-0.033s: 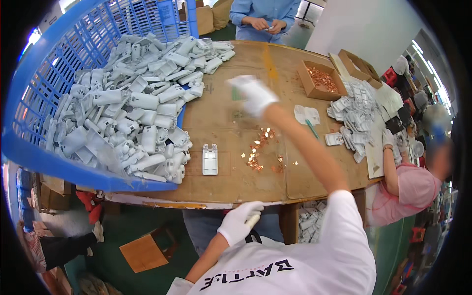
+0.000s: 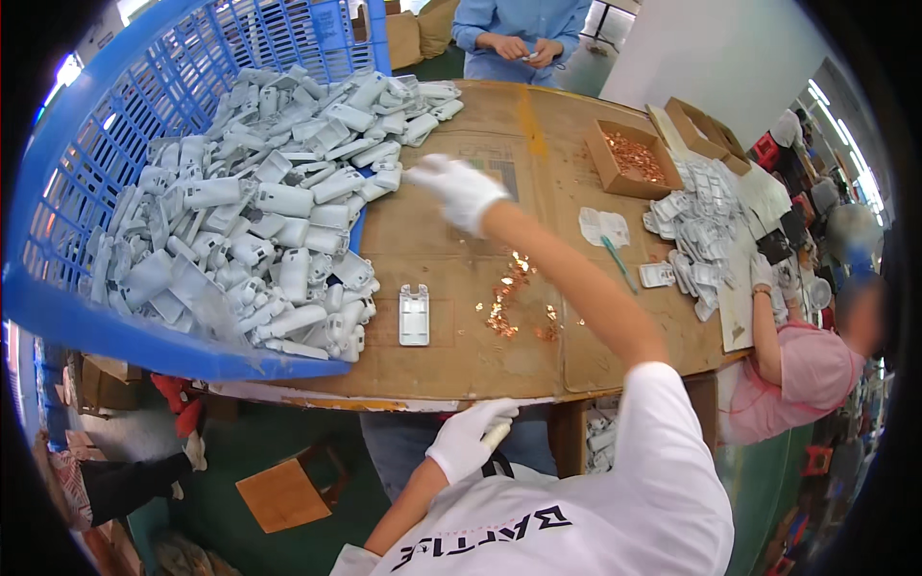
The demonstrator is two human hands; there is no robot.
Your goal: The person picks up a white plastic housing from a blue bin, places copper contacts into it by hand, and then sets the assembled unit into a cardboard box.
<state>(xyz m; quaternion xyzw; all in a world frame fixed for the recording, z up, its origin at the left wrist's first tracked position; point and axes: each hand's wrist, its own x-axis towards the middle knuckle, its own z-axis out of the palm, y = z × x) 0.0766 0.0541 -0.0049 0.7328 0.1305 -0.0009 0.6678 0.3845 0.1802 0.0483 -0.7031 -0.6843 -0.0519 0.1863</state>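
My right hand [image 2: 459, 194], in a white glove, is stretched over the cardboard-covered table [image 2: 461, 365] beside the right edge of a heap of light grey plastic housings [image 2: 283, 199]. Its fingers point left, somewhat blurred and partly extended, with nothing visible in them. My left hand [image 2: 469, 442], also gloved, is low in front of the table edge with its fingers curled. A pale, narrow shape shows at them; I cannot tell whether it is a held piece or part of the glove. One housing [image 2: 414, 316] lies alone, hollow side up, left of scattered small copper-coloured pieces [image 2: 502, 305].
A blue plastic crate [image 2: 144, 355] holds the heap. At right are a cardboard box [image 2: 615, 178] of copper pieces, a teal pen [image 2: 619, 264] and more housings [image 2: 706, 211]. A co-worker in pink [image 2: 788, 374] is at the right; another in blue [image 2: 523, 19] stands across the table.
My right hand has moved left and slightly down, nearer the heap. The left hand and the lone housing are practically unmoved, apart from a slight shift of the view.
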